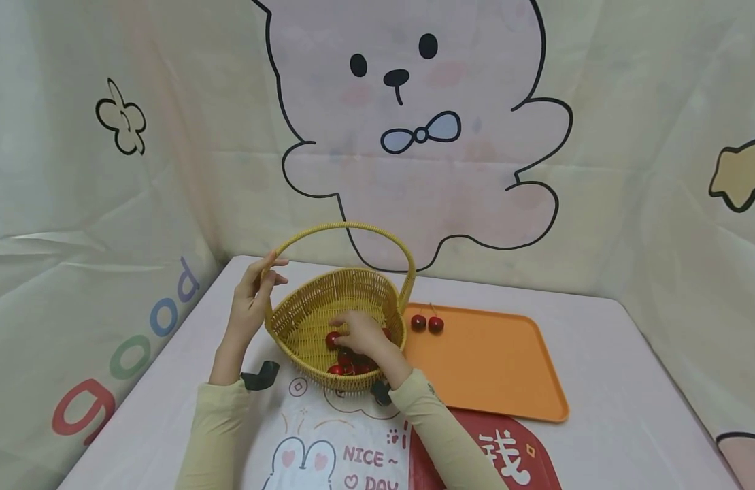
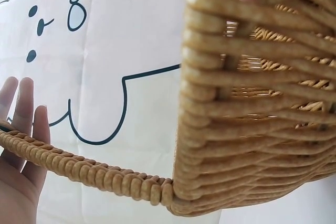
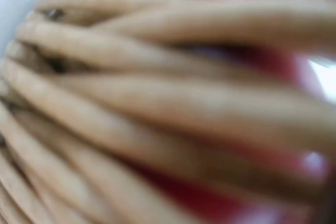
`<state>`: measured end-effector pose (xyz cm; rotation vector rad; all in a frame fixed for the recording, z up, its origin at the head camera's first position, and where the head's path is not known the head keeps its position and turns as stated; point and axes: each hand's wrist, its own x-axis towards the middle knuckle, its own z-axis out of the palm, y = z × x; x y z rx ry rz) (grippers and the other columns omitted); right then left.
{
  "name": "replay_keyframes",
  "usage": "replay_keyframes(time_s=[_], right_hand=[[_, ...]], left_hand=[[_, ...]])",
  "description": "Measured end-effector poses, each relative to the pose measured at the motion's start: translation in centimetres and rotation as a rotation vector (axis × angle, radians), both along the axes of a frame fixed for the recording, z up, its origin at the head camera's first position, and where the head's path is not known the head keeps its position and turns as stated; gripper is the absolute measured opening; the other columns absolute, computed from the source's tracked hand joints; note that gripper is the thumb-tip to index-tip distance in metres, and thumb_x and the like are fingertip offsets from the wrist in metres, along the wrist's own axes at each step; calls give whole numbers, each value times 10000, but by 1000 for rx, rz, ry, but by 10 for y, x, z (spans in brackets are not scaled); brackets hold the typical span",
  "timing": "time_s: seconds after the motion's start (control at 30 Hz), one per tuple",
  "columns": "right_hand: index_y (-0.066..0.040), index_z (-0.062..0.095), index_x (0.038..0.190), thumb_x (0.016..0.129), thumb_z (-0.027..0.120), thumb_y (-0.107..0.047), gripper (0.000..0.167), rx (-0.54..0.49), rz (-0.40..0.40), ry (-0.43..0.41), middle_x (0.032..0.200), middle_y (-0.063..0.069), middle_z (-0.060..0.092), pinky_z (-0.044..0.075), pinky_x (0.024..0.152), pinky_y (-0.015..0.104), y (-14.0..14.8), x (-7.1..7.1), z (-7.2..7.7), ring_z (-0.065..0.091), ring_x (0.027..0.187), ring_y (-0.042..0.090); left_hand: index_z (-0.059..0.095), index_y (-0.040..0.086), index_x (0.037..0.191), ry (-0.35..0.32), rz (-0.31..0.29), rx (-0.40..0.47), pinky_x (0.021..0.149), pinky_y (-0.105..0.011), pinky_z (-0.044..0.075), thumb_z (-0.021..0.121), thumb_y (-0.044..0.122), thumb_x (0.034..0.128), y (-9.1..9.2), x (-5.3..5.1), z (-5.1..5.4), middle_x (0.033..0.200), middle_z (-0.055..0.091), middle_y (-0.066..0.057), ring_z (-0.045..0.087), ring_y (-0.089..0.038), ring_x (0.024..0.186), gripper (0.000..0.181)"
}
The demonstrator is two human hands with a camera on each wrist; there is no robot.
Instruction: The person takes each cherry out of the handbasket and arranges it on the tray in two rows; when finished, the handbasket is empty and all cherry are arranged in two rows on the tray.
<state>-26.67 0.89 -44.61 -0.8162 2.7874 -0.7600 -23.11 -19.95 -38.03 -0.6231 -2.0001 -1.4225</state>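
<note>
A yellow woven basket (image 1: 319, 282) with a tall hoop handle (image 1: 353, 224) stands mid-table. My left hand (image 1: 253, 296) is at the handle's left side; in the left wrist view its fingers (image 2: 25, 100) extend straight behind the handle (image 2: 94, 176). Inside the basket, my right hand (image 1: 364, 333) reaches low over several red cherries (image 1: 347, 369). One cherry (image 1: 332, 340) lies by its thumb, the index finger held apart above it. Basket weave (image 3: 173, 98) fills the blurred right wrist view, red showing through the gaps.
An orange tray (image 1: 488, 361) lies right of the basket, two stemmed cherries (image 1: 435, 324) at its back left corner. A printed mat (image 1: 304, 442) and a red piece with white lettering (image 1: 506, 449) cover the table front. Printed cloth walls (image 1: 647, 170) enclose the table.
</note>
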Motion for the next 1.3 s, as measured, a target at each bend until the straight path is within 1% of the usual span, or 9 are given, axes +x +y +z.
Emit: replay_keyframes(time_s=[0.17,0.27,0.53,0.63,0.73,0.9,0.97,1.1,1.3], right_hand=[[-110,664,1144,829,692,-124,317,21,12,27,1144,24,653,455,921,344,-2,1,2,582,1089,190],[-116,677,1128,823,701,-146,308,52,37,72,1130,6,662,451,923,340,-2,0,1,583,1090,184],[-127,685,1119,828,699,-169,295,68,74,110,1053,-5,687,470,861,333,-3,-3,-3,611,1020,167],[-126,685,1118,830,698,-176,292,66,76,103,1047,-7,687,470,858,329,-2,-3,-3,612,1005,158],[-132,671,1141,834,696,-193,315,68,62,90,1055,-4,679,470,846,319,-2,-3,-3,609,983,148],[-125,623,1214,845,685,-211,384,44,38,75,1125,23,635,464,867,340,0,0,0,589,992,158],[-118,620,1215,849,680,-204,381,15,38,73,1138,36,619,460,884,348,1,1,1,581,1010,170],[-106,619,1205,859,667,-183,358,-59,40,42,1124,50,592,466,881,334,4,1,2,564,1027,176],[-88,614,1191,862,666,-176,345,-182,31,-4,1086,62,557,470,837,325,10,5,5,549,968,180]], left_hand=[[424,2,1323,0,7,-2,795,-150,453,416,-57,949,0,0,1,1124,548,-282,562,77,846,378],[424,7,1326,9,1,2,772,-165,451,413,-55,951,-1,-1,0,1120,546,-284,573,38,841,380],[424,8,1326,31,-18,14,752,-204,454,398,-64,952,-2,-3,-3,1122,563,-245,589,-258,815,381],[427,14,1329,28,-16,18,753,-202,452,398,-62,953,-2,-3,-3,1121,560,-254,594,-229,815,385],[421,18,1336,29,-24,23,755,-197,447,394,-63,954,-3,-5,-5,1123,547,-282,600,-125,822,391],[428,69,1355,25,-29,29,759,-184,444,401,1,973,-8,-15,-18,1144,566,-230,588,-22,843,388],[431,66,1353,22,-29,29,758,-183,445,403,3,973,-7,-15,-17,1142,566,-232,589,-33,841,386],[419,7,1336,15,-32,28,757,-195,449,394,-59,956,-1,-4,-4,1123,536,-303,598,-106,829,387],[418,-4,1332,29,-24,13,751,-216,459,395,-77,949,-1,-3,-3,1118,553,-274,597,-162,816,390]])
